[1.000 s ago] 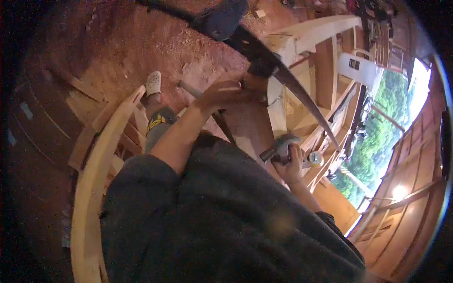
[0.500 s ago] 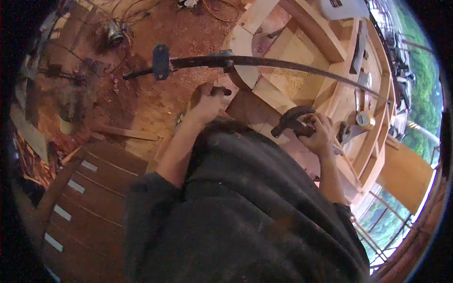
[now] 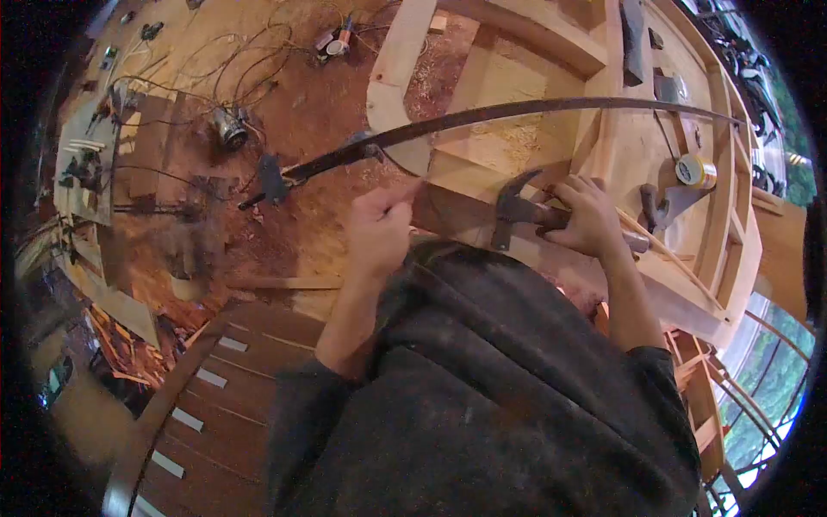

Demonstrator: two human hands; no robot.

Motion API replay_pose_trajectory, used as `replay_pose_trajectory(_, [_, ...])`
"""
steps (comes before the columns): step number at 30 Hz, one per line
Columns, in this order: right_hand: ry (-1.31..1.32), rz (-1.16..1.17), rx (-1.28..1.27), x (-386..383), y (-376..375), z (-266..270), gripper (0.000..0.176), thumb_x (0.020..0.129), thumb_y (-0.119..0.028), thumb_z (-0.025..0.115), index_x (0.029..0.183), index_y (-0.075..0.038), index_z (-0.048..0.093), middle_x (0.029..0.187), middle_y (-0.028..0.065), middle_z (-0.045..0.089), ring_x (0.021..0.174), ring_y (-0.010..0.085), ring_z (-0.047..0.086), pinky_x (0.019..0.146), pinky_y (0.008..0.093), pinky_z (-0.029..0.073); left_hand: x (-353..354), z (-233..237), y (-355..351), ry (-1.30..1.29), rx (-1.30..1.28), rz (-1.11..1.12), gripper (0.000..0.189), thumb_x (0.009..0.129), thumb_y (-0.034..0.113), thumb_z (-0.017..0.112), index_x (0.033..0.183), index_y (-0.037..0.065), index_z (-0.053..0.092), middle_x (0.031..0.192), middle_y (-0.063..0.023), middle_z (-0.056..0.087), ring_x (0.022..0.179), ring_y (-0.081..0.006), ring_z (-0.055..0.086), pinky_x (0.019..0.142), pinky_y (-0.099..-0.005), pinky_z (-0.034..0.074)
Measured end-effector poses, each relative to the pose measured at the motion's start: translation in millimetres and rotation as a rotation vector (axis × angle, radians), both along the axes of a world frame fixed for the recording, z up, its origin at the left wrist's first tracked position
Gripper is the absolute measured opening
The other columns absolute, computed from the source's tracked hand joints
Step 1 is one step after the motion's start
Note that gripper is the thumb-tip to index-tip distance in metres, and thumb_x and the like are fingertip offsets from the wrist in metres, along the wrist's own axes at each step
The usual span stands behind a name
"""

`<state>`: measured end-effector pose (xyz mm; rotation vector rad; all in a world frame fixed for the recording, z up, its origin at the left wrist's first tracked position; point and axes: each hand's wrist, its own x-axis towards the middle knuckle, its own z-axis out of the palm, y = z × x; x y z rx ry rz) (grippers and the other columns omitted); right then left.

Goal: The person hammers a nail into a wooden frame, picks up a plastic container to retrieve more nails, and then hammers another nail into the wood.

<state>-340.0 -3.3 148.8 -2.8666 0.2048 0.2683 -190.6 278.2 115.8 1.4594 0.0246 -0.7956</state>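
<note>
My right hand is closed around the handle of a claw hammer, its head pointing left over the edge of the wooden frame. To the left, my left hand is held in front of my body with its fingers curled together. Whatever it may hold is too small or hidden to make out. A long bar clamp stretches across the frame just beyond both hands. Its dark jaw end sticks out past the frame on the left.
On the frame lie a yellow-and-white roll or tub and a dark wooden block. Power tools with tangled cords sit on the dusty floor. A brown slatted panel lies at lower left, near wood scraps.
The view has turned, so the surroundings shift. The hammer has rotated in my right hand, with its head now more upright. My left hand's fingers look more tightly curled.
</note>
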Motion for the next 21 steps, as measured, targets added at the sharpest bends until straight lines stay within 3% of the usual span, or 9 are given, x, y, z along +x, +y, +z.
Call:
replay_pose_trajectory(2, [0.006, -0.008, 0.011, 2, -1, 4, 0.058, 0.051, -0.035, 0.080, 0.101, -0.010, 0.065, 0.099, 0.0089, 0.060, 0.100, 0.0290, 0.057, 0.092, 0.0412, 0.040, 6, 19, 0, -0.485, 0.243, -0.039, 0.028, 0.078, 0.003, 0.051, 0.101, -0.005, 0.065, 0.083, -0.0202, 0.064, 0.078, -0.0282, 0.066, 0.071, -0.0393, 0.053])
replay_pose_trajectory(3, [0.029, -0.004, 0.023, 3, -1, 7, 0.057, 0.051, -0.035, 0.081, 0.101, -0.011, 0.066, 0.098, 0.0088, 0.060, 0.100, 0.0290, 0.056, 0.090, 0.0402, 0.039, 7, 20, -6, -0.504, 0.241, -0.041, 0.028, 0.078, 0.003, 0.051, 0.101, -0.005, 0.065, 0.083, -0.0202, 0.064, 0.078, -0.0282, 0.066, 0.071, -0.0393, 0.053])
replay_pose_trajectory(5, [0.018, 0.017, 0.031, 2, -5, 5, 0.058, 0.051, -0.036, 0.080, 0.101, -0.011, 0.066, 0.099, 0.0089, 0.060, 0.101, 0.0287, 0.056, 0.090, 0.0405, 0.039, 9, 10, -20, -1.077, 0.501, -0.301, 0.042, 0.081, 0.003, 0.048, 0.121, 0.003, 0.062, 0.103, -0.0198, 0.068, 0.089, -0.0321, 0.067, 0.079, -0.0399, 0.053])
replay_pose_trajectory(6, [0.030, 0.040, 0.040, 1, -6, 3, 0.058, 0.051, -0.038, 0.080, 0.101, -0.012, 0.066, 0.099, 0.0089, 0.061, 0.102, 0.0285, 0.056, 0.090, 0.0407, 0.039, 8, 1, -24, -1.103, 0.499, -0.293, 0.042, 0.081, 0.003, 0.048, 0.121, 0.003, 0.062, 0.103, -0.0198, 0.068, 0.089, -0.0321, 0.067, 0.079, -0.0399, 0.053])
replay_pose_trajectory(8, [0.009, 0.034, 0.016, -3, -5, 1, 0.059, 0.051, -0.040, 0.079, 0.101, -0.011, 0.066, 0.100, 0.0090, 0.061, 0.103, 0.0283, 0.056, 0.091, 0.0414, 0.039, 9, -17, -36, -1.114, 0.758, -0.537, 0.045, 0.081, 0.008, 0.051, 0.126, 0.003, 0.056, 0.091, -0.0223, 0.066, 0.084, -0.0399, 0.064, 0.074, -0.0474, 0.053])
replay_pose_trajectory(10, [0.048, 0.041, -0.001, -2, -9, -4, 0.060, 0.053, -0.044, 0.078, 0.102, -0.012, 0.065, 0.102, 0.0096, 0.061, 0.105, 0.0283, 0.056, 0.092, 0.0428, 0.040, 5, -6, -38, -1.132, 0.627, -0.418, 0.043, 0.082, 0.012, 0.052, 0.124, 0.004, 0.055, 0.078, -0.0203, 0.063, 0.073, -0.0416, 0.062, 0.067, -0.0514, 0.051])
replay_pose_trajectory(12, [0.087, 0.047, -0.004, -3, -12, -7, 0.060, 0.056, -0.047, 0.077, 0.102, -0.012, 0.065, 0.104, 0.0105, 0.061, 0.106, 0.0287, 0.056, 0.093, 0.0440, 0.040, -2, -4, -35, -1.088, 0.756, -0.464, 0.044, 0.082, 0.012, 0.051, 0.125, 0.006, 0.053, 0.077, -0.0203, 0.063, 0.067, -0.0418, 0.062, 0.064, -0.0514, 0.052])
replay_pose_trajectory(14, [0.053, 0.043, -0.028, -5, -13, -7, 0.059, 0.057, -0.049, 0.076, 0.102, -0.012, 0.065, 0.104, 0.0110, 0.061, 0.107, 0.0289, 0.056, 0.093, 0.0445, 0.041, -10, 9, -35, -1.035, 0.847, -0.501, 0.048, 0.077, 0.007, 0.052, 0.126, 0.006, 0.054, 0.097, -0.0186, 0.066, 0.069, -0.0378, 0.063, 0.065, -0.0471, 0.053])
replay_pose_trajectory(21, [0.028, 0.119, 0.011, -3, -12, 3, 0.069, 0.058, -0.057, 0.074, 0.112, -0.014, 0.066, 0.114, 0.0101, 0.062, 0.109, 0.0273, 0.057, 0.093, 0.0422, 0.041, -27, 24, -29, -1.055, 0.936, -0.476, 0.037, 0.074, 0.010, 0.056, 0.110, 0.003, 0.064, 0.113, -0.0180, 0.063, 0.068, -0.0345, 0.064, 0.064, -0.0450, 0.053])
